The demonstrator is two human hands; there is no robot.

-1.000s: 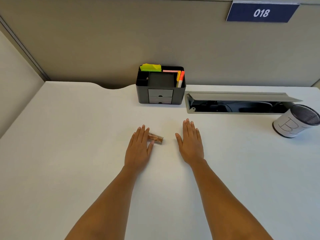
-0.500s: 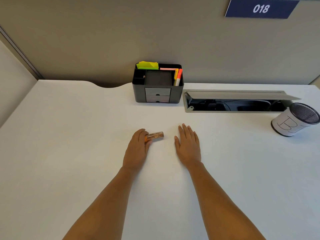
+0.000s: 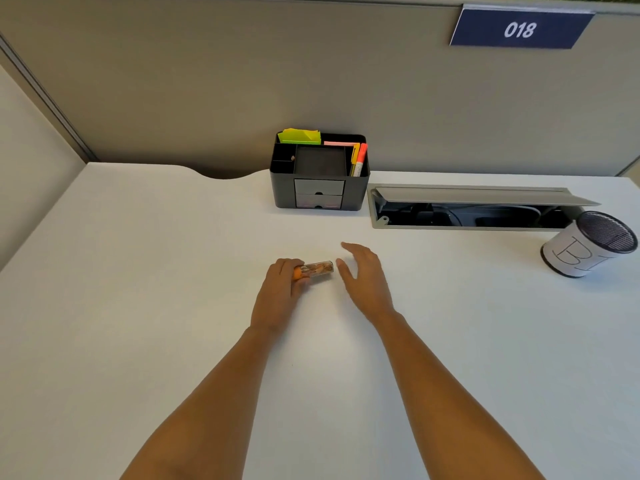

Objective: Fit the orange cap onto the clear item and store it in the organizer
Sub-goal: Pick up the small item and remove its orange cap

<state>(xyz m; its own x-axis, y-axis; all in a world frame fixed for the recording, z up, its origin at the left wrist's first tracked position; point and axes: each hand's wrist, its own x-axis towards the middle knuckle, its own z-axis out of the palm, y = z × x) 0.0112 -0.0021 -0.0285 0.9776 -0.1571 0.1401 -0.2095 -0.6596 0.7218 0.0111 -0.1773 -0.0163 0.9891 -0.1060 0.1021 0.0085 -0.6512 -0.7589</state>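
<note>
A small clear tube (image 3: 318, 268) with brownish contents lies sideways just above the white desk, its orange cap (image 3: 297, 273) at the left end. My left hand (image 3: 280, 292) is curled around the capped end and grips it. My right hand (image 3: 363, 277) hovers just to the right of the tube's free end, fingers apart, palm turned toward it, touching nothing. The black desk organizer (image 3: 320, 199) stands at the back of the desk, with two small drawers in front and open compartments on top.
The organizer holds green and pink sticky notes (image 3: 300, 136) and orange and yellow markers (image 3: 360, 161). An open grey cable tray (image 3: 467, 206) is sunk into the desk at right. A mesh pen cup (image 3: 588, 244) stands at the far right. Partition walls close off the back and left.
My left hand has curled around the tube and lifted its capped end. My right hand has risen off the desk, tilted and turned toward the tube.
</note>
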